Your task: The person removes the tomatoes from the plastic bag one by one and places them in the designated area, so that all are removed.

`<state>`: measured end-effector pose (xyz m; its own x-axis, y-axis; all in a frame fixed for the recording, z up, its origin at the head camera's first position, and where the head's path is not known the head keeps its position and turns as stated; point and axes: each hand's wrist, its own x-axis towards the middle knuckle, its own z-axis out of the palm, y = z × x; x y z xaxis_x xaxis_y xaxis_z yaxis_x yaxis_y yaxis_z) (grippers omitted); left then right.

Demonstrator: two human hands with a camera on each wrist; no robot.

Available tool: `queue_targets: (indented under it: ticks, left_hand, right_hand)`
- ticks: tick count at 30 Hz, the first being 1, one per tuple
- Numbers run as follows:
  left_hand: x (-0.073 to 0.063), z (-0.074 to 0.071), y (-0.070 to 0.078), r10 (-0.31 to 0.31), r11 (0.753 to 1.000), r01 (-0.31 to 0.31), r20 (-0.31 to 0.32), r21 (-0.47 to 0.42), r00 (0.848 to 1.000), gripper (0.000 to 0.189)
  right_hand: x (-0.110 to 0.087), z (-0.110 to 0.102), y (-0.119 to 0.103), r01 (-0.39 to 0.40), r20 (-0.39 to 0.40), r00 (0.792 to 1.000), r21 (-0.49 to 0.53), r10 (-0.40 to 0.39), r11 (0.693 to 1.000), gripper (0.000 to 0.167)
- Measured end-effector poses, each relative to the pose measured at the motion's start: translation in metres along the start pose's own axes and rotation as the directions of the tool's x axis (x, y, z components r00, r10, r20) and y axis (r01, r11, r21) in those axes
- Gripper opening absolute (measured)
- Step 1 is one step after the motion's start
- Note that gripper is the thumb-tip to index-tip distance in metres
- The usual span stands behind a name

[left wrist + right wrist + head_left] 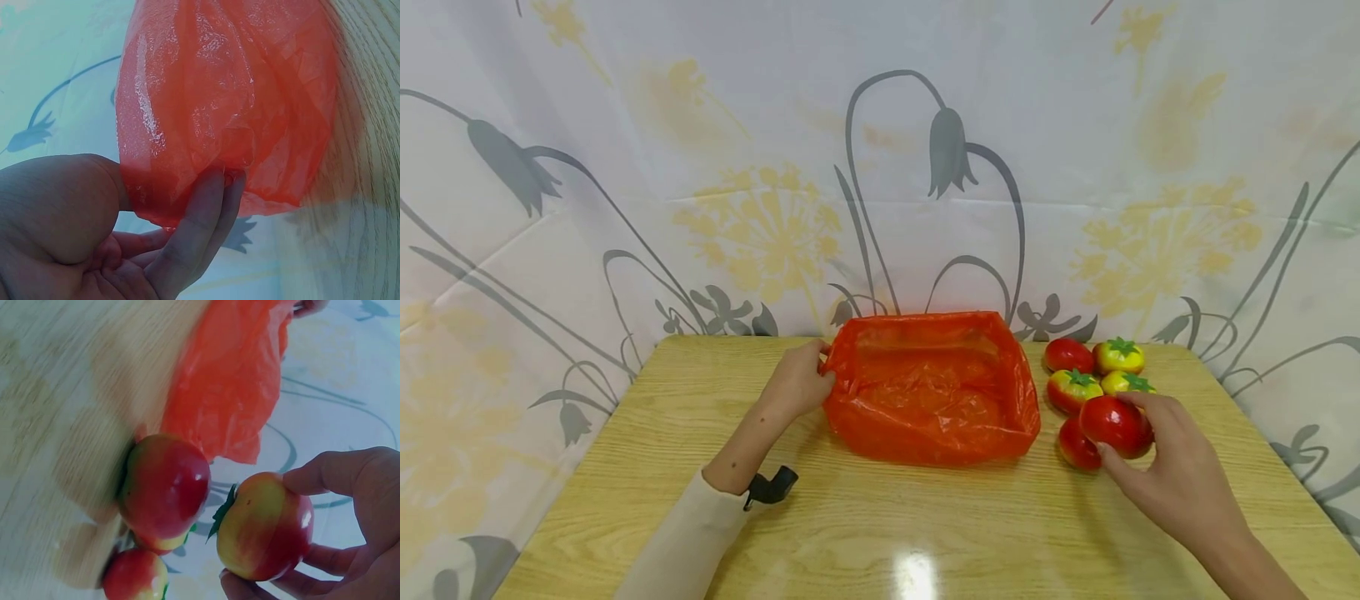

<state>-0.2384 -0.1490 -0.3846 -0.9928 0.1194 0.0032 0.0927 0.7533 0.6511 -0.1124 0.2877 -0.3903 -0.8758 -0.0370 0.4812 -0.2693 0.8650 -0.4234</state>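
Note:
A red plastic bag point(925, 429) stands with its mouth wide on the table, its inside facing up. My left hand point(797, 382) pinches the bag's left edge; in the left wrist view, thumb and fingers point(199, 215) are on the thin film. My right hand point(1183, 471) grips a shiny red-and-yellow tomato point(265, 528) with a green leafy top, held between thumb and fingers. This tomato is raised just above the others, to the right of the bag. Several similar tomatoes point(1071, 390) lie beneath and behind it, some leaf side up, some red side up.
The wood-grain table point(850, 533) runs under everything. Behind it hangs a pale cloth point(760, 108) with grey and yellow flowers. A black strap piece point(771, 487) sticks out from my left wrist. The tomatoes lie close to the bag's right side.

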Motion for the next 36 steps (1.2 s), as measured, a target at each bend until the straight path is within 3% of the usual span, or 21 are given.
queue_targets:
  ticks: [13,36]
  left_hand:
    - [0.0,0.0,-0.001,0.01,1.0,-0.01,0.0,0.019,1.0,0.036]
    - [0.001,0.0,-0.002,0.035,0.999,-0.035,0.001,0.041,0.999,0.037]
  right_hand:
    - [-0.005,-0.005,0.017,-0.094,0.058,0.994,-0.067,0.098,0.993,0.067]
    - [0.001,-0.004,0.048,-0.178,0.088,0.979,-0.1,0.186,0.979,0.071]
